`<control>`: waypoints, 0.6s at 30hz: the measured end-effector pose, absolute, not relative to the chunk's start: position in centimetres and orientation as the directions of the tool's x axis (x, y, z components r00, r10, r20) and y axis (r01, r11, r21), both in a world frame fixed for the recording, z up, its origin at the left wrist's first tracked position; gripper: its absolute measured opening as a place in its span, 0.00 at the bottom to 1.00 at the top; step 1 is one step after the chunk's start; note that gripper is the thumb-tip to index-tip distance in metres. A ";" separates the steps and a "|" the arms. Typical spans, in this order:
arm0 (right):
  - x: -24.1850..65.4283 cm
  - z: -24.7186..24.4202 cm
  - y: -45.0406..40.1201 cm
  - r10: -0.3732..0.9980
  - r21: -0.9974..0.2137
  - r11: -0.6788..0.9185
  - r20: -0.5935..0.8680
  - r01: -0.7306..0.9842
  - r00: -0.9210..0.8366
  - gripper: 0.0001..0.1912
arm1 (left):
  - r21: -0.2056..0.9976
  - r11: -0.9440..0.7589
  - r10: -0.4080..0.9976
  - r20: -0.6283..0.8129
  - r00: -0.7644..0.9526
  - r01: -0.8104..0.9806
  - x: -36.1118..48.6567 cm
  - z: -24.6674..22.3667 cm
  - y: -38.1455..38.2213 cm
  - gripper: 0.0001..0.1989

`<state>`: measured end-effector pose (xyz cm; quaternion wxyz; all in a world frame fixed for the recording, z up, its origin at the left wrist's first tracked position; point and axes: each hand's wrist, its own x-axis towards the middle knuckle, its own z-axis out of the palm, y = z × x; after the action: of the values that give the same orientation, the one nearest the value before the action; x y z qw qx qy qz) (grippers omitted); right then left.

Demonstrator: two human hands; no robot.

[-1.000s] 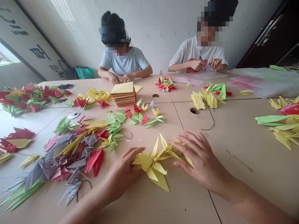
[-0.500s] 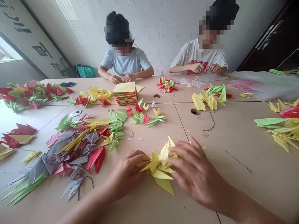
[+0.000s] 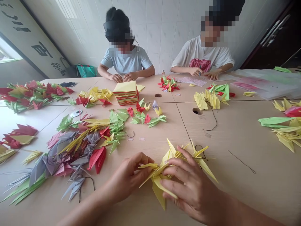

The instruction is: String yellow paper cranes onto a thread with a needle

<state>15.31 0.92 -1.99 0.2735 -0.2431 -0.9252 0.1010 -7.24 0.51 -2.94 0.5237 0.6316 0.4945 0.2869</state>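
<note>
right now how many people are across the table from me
2: a person in light blue, behind the stack of square paper, and a person in white, farther right. Anyone outside the view can't be counted.

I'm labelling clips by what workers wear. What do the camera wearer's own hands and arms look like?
The left hand and right hand are ungloved, with five-fingered human shapes. The left forearm and right forearm show no sleeve, watch or bracelet within the picture. No rings or markings are visible.
</note>
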 end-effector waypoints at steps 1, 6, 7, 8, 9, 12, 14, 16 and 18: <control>15.3 -2.0 1.0 0.514 -0.332 0.856 0.463 0.397 -0.722 0.10 | 0.960 0.085 0.917 -0.179 0.357 0.265 -7.3 -3.0 0.5 0.10; 15.8 -2.0 2.1 0.570 -0.366 0.821 0.513 0.437 -0.642 0.10 | 0.968 0.213 0.923 -0.245 0.296 0.135 -7.5 -2.6 0.7 0.12; 15.9 -2.1 2.4 0.587 -0.367 0.810 0.526 0.458 -0.616 0.10 | 0.965 0.236 0.928 -0.260 0.268 0.118 -7.5 -2.4 0.7 0.12; 16.1 -2.3 2.7 0.600 -0.364 0.799 0.534 0.478 -0.595 0.10 | 0.962 0.256 0.931 -0.271 0.244 0.094 -7.6 -2.3 0.8 0.12; 16.3 -2.5 3.0 0.609 -0.360 0.791 0.537 0.494 -0.583 0.11 | 0.960 0.272 0.934 -0.280 0.222 0.066 -7.6 -2.2 0.8 0.12; 16.7 -3.3 3.5 0.631 -0.348 0.771 0.528 0.534 -0.568 0.12 | 0.955 0.296 0.941 -0.292 0.170 -0.003 -7.8 -2.1 0.7 0.10; 16.9 -3.4 3.5 0.652 -0.326 0.750 0.511 0.575 -0.561 0.10 | 0.963 0.268 0.951 -0.269 0.151 0.026 -7.9 -2.2 0.7 0.09; 16.7 -3.0 3.2 0.655 -0.266 0.734 0.519 0.625 -0.549 0.08 | 0.975 0.181 0.967 -0.200 0.156 0.126 -7.9 -2.3 0.7 0.10; 16.2 -2.2 2.6 0.625 -0.217 0.733 0.587 0.644 -0.514 0.13 | 0.967 0.078 0.981 -0.118 0.156 0.243 -7.8 -2.3 0.7 0.10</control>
<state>16.22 2.56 -2.17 0.3312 -0.3648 -0.8701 -0.0140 -7.78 0.68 -2.29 0.5019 0.5712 0.5356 0.3673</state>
